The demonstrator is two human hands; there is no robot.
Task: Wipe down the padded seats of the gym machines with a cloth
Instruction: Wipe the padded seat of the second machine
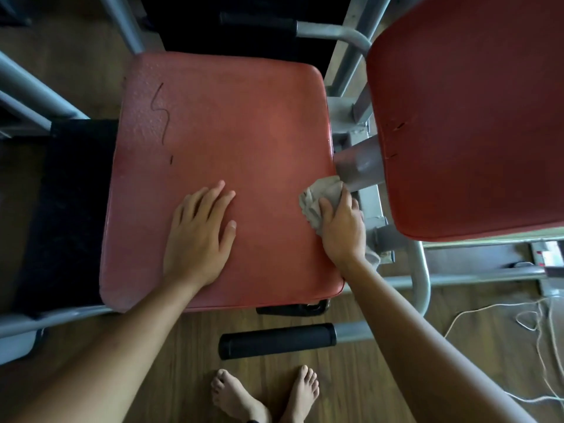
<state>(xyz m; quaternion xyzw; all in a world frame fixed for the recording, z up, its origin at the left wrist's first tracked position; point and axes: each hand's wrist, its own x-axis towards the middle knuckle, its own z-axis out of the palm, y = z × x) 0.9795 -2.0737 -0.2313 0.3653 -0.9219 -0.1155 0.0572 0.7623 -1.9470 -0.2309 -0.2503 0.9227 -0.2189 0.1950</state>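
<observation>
A red padded seat (244, 123) fills the middle of the view, with a dark squiggly mark near its far left corner. My left hand (198, 236) lies flat on the near middle of the seat, fingers straight. At the seat's right edge my right hand (343, 230) grips a crumpled grey cloth (320, 196) and presses it onto the pad. A second red pad (473, 117), the backrest, stands to the right.
Grey metal frame tubes (422, 270) run round the seat. A black foam handle (277, 340) sticks out below the seat's front edge, another at the top. Black mat (67, 209) at left. White cord (534, 325) lies on the wooden floor at right. My bare feet are at the bottom.
</observation>
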